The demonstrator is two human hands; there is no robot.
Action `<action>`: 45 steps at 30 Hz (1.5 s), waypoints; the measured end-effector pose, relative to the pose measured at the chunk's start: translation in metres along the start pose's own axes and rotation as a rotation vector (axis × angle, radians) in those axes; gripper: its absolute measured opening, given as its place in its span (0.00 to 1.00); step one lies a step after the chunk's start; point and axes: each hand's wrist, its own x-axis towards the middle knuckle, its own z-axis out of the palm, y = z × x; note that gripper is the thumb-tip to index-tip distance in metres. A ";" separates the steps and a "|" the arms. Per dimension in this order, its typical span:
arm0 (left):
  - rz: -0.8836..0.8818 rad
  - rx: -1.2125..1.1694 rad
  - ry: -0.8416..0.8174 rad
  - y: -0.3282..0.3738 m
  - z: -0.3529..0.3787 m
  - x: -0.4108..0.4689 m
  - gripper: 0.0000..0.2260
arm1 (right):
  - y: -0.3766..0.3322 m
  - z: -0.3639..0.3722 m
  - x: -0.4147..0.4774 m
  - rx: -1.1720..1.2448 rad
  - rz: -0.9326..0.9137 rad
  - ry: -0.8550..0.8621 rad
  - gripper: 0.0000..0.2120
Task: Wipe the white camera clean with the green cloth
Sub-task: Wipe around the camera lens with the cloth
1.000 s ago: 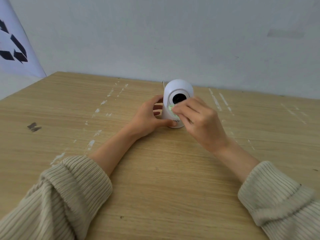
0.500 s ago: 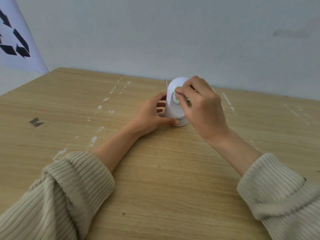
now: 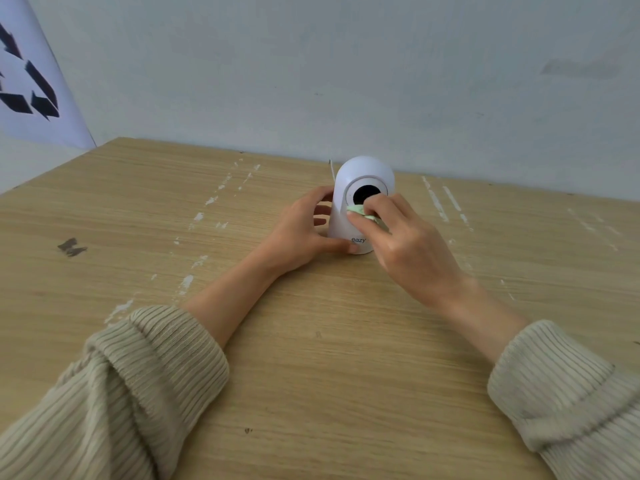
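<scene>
The white camera point(image 3: 360, 174) stands upright on the wooden table, its round black lens facing me. My left hand point(image 3: 304, 233) grips its base from the left, thumb across the front near the printed word. My right hand point(image 3: 408, 247) pinches a small bunched green cloth point(image 3: 362, 213) and presses it against the camera's front just below the lens. Most of the cloth is hidden under my fingers.
The wooden table point(image 3: 311, 358) has white scuff marks and a dark smudge point(image 3: 71, 247) at the left. A thin white cable point(image 3: 331, 169) rises behind the camera. A grey wall runs close behind, with a white sheet bearing black shapes point(image 3: 31, 95) at the far left.
My right hand has slid the cloth down from over the lens to just below it, uncovering the lens. My left hand has kept its hold on the base.
</scene>
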 end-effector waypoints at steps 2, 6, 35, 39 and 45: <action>-0.002 0.001 -0.004 -0.001 0.000 0.000 0.39 | 0.006 0.001 -0.005 0.003 -0.007 0.012 0.12; -0.009 0.012 -0.004 -0.001 0.000 0.000 0.40 | 0.026 -0.005 -0.020 0.042 0.047 0.012 0.10; -0.019 -0.056 0.000 -0.002 0.001 0.000 0.40 | 0.021 -0.011 0.001 0.147 0.072 0.096 0.10; -0.023 -0.076 0.005 -0.002 0.001 0.000 0.37 | 0.019 -0.011 0.005 0.139 0.068 0.092 0.12; -0.018 -0.070 0.000 -0.002 0.001 0.000 0.38 | 0.021 -0.012 0.001 0.125 0.047 0.040 0.14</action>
